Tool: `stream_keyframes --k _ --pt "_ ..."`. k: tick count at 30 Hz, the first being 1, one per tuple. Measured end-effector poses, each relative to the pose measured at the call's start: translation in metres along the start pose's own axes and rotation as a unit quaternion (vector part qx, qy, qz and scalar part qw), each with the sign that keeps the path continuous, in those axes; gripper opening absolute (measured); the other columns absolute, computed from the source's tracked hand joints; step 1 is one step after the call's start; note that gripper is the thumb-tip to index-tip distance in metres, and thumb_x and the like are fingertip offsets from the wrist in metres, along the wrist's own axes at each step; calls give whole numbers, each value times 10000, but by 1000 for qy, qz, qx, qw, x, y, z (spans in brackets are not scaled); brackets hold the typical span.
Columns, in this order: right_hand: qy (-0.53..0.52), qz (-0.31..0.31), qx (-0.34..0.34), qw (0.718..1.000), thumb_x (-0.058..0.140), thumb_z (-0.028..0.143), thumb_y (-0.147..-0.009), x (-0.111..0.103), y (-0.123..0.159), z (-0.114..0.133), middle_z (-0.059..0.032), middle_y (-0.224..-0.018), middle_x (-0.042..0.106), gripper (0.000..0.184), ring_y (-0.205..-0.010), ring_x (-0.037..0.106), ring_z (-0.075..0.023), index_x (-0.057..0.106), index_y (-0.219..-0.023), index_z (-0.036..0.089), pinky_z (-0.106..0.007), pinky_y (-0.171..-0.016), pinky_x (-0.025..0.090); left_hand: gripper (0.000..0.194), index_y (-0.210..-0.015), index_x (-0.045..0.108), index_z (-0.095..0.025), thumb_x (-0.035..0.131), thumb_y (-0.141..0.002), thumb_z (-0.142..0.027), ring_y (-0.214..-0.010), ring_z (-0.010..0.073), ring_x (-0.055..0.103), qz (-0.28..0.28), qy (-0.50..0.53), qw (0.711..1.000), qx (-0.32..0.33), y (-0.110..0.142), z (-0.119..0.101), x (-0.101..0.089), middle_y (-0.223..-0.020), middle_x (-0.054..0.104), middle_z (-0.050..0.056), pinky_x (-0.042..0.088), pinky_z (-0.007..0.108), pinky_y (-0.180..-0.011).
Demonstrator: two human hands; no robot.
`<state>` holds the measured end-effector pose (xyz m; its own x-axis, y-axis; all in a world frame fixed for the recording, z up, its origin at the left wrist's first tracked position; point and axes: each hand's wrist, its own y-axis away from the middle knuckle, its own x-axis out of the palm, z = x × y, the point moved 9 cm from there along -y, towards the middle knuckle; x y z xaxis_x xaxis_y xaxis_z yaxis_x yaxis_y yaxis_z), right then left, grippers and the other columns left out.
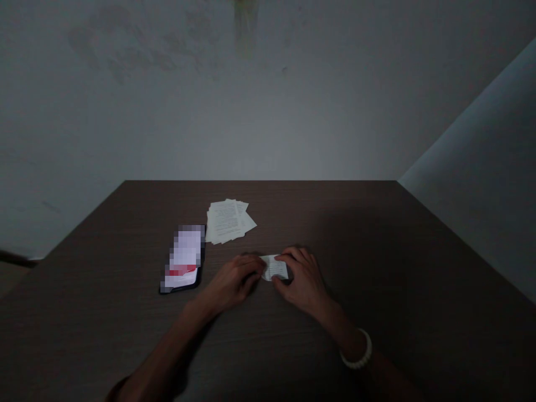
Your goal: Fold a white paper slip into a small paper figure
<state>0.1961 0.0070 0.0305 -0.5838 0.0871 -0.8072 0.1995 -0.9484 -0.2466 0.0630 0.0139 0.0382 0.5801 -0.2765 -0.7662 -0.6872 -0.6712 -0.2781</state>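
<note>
A small sheet of printed paper lies low over the table between my two hands, its near and left edges partly covered by fingers. My left hand grips the paper's left end, fingers pressed together. On the other side, my right hand holds the paper with the thumb at its near edge and the fingertips at its far edge. Whether the paper is folded or curled at the left end, I cannot tell.
A fanned pile of printed paper sheets lies beyond my left hand. Left of that hand is a phone with its screen lit. The brown table meets a stained wall at its far edge. A pale bracelet circles my right wrist.
</note>
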Motion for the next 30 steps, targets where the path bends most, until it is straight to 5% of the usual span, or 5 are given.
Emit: stream_keyframes --k 13,30 --pt "1 -7 9 1000 706 250 -719 1 0 0 -54 -1082 612 353 -1034 516 -266 640 -1066 242 -415 -861 385 112 -961 699 -168 623 -884 -193 -1015 210 636 -49 72 995 -44 -9 19 -1 -1079 687 95 514 388 -894" --pt "2 -5 18 1000 697 248 -731 1 1 0 -62 -1087 608 333 -1025 515 -278 639 -1058 237 -423 -865 391 109 -765 703 -160 630 -846 -173 -881 209 637 -86 45 991 -95 -21 23 1 -904 699 75 504 354 -810"
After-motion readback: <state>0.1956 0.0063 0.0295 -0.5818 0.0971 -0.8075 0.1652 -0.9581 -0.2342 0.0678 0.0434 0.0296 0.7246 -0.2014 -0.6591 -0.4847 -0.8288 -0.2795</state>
